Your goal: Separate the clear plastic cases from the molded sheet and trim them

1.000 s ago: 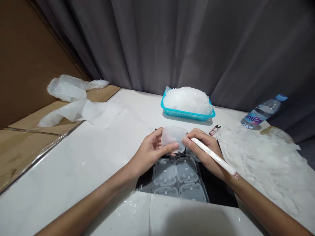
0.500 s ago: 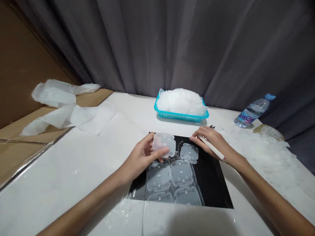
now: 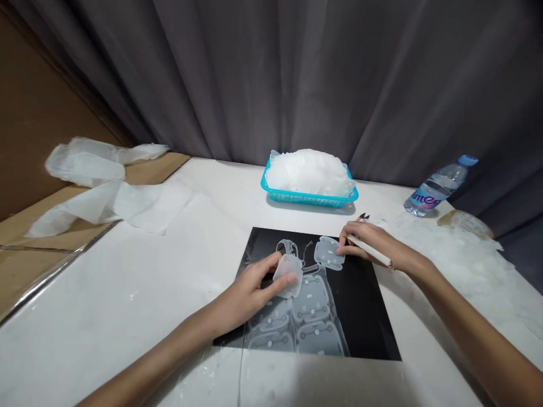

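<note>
Between the thumb and fingers of my left hand [image 3: 258, 285] is a small translucent plastic pad [image 3: 289, 277] with rounded corners, held above the black sheet [image 3: 360, 316]. My right hand [image 3: 373, 243] keeps a white-handled tool [image 3: 369, 250] with two dark pointed tips against the palm. Its thumb and fingertips touch the edge of a second pad [image 3: 328, 252] near the sheet's upper edge. Joined pads of the same kind [image 3: 311, 299] lie in a translucent sheet below, partly covered by my left hand. A curled translucent scrap [image 3: 287, 245] sits just above the held pad.
A blue basket [image 3: 311, 198] heaped with white translucent pieces stands at the back. On the right are a water bottle [image 3: 436, 189], a tape roll [image 3: 466, 222] and a pile of clear scraps [image 3: 449, 271]. White film [image 3: 139, 206] lies over cardboard [image 3: 17, 229] at left.
My left hand has brought its pad down and slightly nearer, uncovering the curled scrap. My right fingers have reached the second pad, which has shifted up and turned a little.
</note>
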The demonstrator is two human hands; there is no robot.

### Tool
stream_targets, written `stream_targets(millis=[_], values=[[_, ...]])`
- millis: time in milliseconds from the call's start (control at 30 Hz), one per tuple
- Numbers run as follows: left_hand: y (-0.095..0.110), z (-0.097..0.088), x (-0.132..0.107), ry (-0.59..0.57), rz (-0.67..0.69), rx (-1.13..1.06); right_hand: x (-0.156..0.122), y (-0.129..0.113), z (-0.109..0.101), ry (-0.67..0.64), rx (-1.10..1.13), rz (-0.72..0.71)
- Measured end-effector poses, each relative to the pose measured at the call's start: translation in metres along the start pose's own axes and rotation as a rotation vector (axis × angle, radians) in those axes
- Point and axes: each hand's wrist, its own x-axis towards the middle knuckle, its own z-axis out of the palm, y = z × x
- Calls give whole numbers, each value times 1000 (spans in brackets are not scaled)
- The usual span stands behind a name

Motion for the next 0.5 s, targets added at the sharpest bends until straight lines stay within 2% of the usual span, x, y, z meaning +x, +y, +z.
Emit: stream_targets(millis=[100,200,267,367,433,500], values=[[0,0,0,38,35,30,0,6,-1,88,-38,18],[2,1,0,63,70,28,-1,-10,-1,193,20,32],[6,2,-1,96,96,53,-2,-32,2,193,132,-36],[11,4,-3,131,124,108,-1,-62,11,94,223,-237],[12,5,-5,130,119,121,0,-69,14,103,178,-321],[12,5,-8,109,103,111,0,-62,10,172,136,-331]])
